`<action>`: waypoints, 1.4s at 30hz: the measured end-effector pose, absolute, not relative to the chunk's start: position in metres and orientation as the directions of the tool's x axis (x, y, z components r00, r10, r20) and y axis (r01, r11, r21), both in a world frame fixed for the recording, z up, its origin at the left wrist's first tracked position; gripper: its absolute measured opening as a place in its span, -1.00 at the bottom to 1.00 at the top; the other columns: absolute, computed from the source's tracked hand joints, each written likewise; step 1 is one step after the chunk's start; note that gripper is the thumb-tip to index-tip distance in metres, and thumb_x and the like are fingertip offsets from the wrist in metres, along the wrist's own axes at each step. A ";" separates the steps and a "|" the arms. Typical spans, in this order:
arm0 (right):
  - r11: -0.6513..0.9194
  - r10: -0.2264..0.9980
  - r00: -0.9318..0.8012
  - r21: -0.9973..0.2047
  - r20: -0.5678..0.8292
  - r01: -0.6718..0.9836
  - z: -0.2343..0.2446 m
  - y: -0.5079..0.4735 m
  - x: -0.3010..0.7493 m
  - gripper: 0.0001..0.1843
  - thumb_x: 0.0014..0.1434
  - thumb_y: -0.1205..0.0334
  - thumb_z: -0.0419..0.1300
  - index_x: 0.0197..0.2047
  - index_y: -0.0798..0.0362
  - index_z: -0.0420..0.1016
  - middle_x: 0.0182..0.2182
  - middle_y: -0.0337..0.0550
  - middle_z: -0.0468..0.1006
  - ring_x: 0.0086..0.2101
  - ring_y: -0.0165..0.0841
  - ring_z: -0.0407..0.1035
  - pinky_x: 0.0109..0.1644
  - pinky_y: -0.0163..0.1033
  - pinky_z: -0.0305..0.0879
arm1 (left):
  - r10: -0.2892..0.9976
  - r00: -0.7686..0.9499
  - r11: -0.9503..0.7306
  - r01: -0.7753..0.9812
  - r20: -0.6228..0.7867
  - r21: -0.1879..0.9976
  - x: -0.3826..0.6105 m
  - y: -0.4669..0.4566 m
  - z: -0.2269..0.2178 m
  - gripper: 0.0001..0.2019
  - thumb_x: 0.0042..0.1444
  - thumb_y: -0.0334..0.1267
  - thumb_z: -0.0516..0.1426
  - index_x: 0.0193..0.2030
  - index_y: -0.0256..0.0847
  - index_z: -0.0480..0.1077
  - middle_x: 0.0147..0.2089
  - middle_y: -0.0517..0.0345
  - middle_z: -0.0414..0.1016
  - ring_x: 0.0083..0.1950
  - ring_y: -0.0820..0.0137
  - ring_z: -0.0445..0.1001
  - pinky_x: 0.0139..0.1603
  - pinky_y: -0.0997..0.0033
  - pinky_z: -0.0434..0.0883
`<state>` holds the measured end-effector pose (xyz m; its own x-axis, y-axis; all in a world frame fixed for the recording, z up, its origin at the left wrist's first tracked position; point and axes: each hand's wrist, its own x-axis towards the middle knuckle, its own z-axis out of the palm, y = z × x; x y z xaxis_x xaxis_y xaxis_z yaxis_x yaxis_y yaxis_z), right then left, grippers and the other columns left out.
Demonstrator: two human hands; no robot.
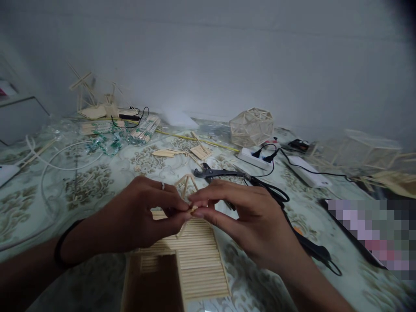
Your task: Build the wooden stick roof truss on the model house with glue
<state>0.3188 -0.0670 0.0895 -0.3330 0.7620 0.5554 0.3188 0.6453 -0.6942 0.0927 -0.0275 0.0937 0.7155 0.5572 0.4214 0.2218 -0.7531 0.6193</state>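
My left hand and my right hand meet fingertip to fingertip above a small wooden stick house. Both pinch the same short bit of wooden stick, which shows only as a pale tip between the fingers. A ring sits on a finger of the left hand and a dark band on its wrist. Behind the fingers stands a triangular stick frame of the model. The model's slatted roof lies under the hands, with an open box-like part at the lower left.
Black pliers lie just beyond the hands, with a black cord trailing right. A white power strip, a geodesic stick ball, loose stick bundles and other stick models lie on the patterned tablecloth.
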 end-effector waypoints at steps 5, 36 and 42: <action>0.670 0.737 -0.357 -0.687 0.574 0.279 0.089 -0.067 0.320 -0.87 0.32 0.42 0.37 -0.22 0.00 0.72 -0.32 -0.17 0.76 -0.32 -0.35 0.64 -0.23 -0.29 0.54 | 0.570 0.719 -0.734 0.227 0.398 0.640 0.093 -0.027 0.094 -0.89 0.27 -0.45 0.29 -0.28 -0.26 0.64 -0.39 0.23 0.66 -0.43 0.58 0.55 -0.33 0.66 0.41; 0.682 0.729 -0.330 -0.677 0.600 0.276 0.085 -0.069 0.322 -0.88 0.32 0.45 0.36 -0.22 0.05 0.67 -0.29 -0.16 0.74 -0.28 -0.35 0.63 -0.20 -0.25 0.54 | 0.547 0.736 -0.756 0.229 0.399 0.614 0.090 -0.023 0.095 -0.91 0.30 -0.42 0.31 -0.23 -0.22 0.65 -0.35 0.27 0.67 -0.42 0.61 0.57 -0.35 0.65 0.38; 0.680 0.731 -0.325 -0.681 0.600 0.271 0.085 -0.068 0.321 -0.90 0.32 0.43 0.37 -0.23 0.06 0.67 -0.31 -0.15 0.73 -0.30 -0.34 0.62 -0.21 -0.23 0.54 | 0.547 0.729 -0.759 0.224 0.411 0.612 0.091 -0.023 0.093 -0.92 0.30 -0.42 0.31 -0.22 -0.22 0.66 -0.34 0.26 0.68 -0.41 0.59 0.59 -0.34 0.65 0.40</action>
